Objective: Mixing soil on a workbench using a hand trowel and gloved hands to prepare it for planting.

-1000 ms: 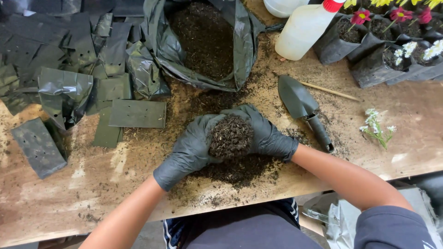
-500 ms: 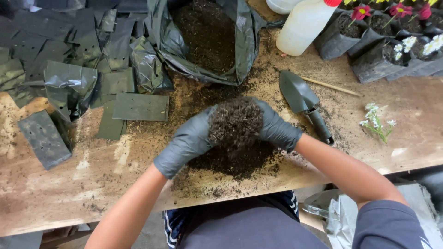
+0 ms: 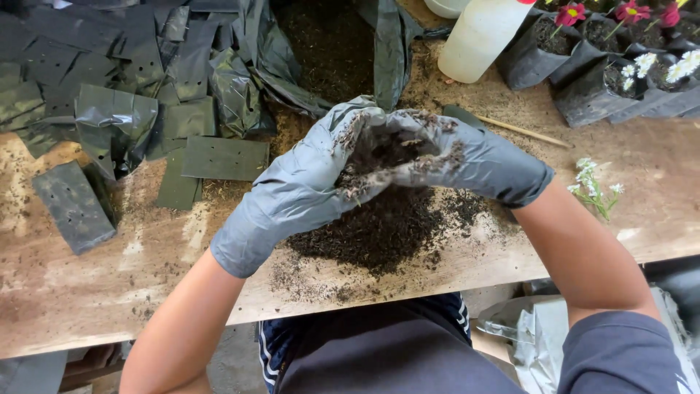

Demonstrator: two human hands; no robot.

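The dark metal garden trowel (image 3: 458, 114) is almost wholly hidden behind the grey-gloved right hand (image 3: 467, 160); only a sliver of its blade shows. The open black plastic sack of potting soil (image 3: 328, 51) is cut off by the top edge, as are the white plastic spray bottle (image 3: 477, 36) and the red flowers in black nursery bags (image 3: 583, 44). Cupped against the grey-gloved left hand (image 3: 299, 193), the palms conceal their contents (some soil clings).
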